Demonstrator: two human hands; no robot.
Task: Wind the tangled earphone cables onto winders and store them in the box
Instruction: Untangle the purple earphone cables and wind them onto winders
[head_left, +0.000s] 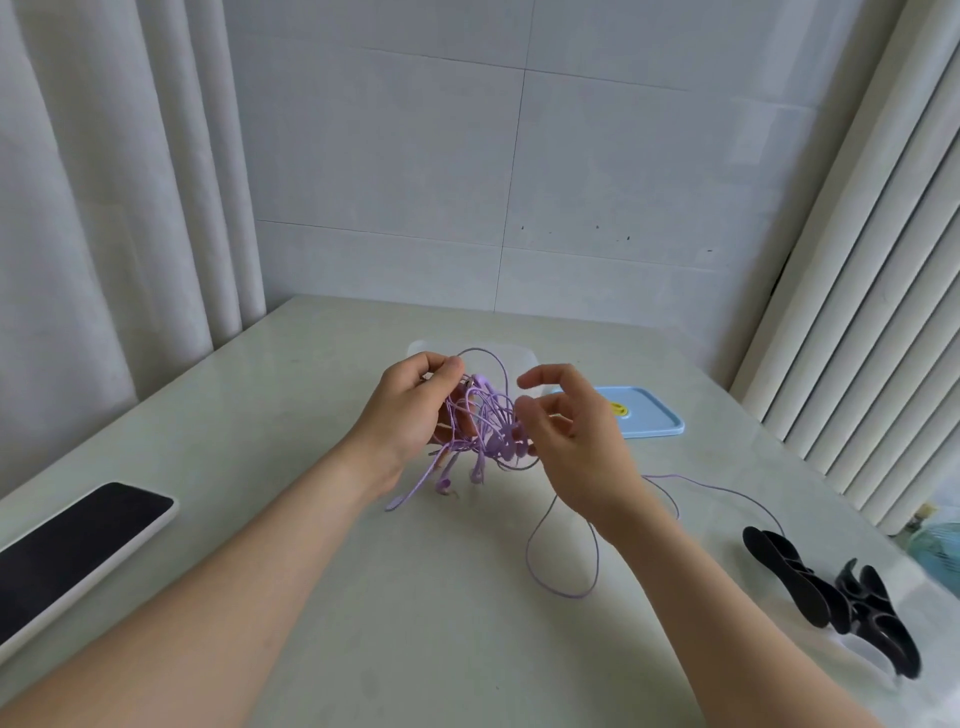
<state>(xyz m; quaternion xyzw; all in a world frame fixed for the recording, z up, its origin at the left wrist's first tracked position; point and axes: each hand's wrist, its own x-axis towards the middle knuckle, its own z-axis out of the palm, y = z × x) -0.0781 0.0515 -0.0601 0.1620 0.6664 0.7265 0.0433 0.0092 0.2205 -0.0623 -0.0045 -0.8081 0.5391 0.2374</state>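
Phone (78, 551) left; winders (810, 587) right; lid (649, 415) behind cables (483, 415).

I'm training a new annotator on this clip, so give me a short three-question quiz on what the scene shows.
1. True or false: the purple cable tangle lies flat on the table, untouched by either hand.
2. Where do the black winders lie? A) on the person's left B) on the person's right C) on the blue lid
3. Fill in: the phone lies screen-up on the person's ____ side.
Key: 1 false, the left hand holds it up off the table; 2 B; 3 left.
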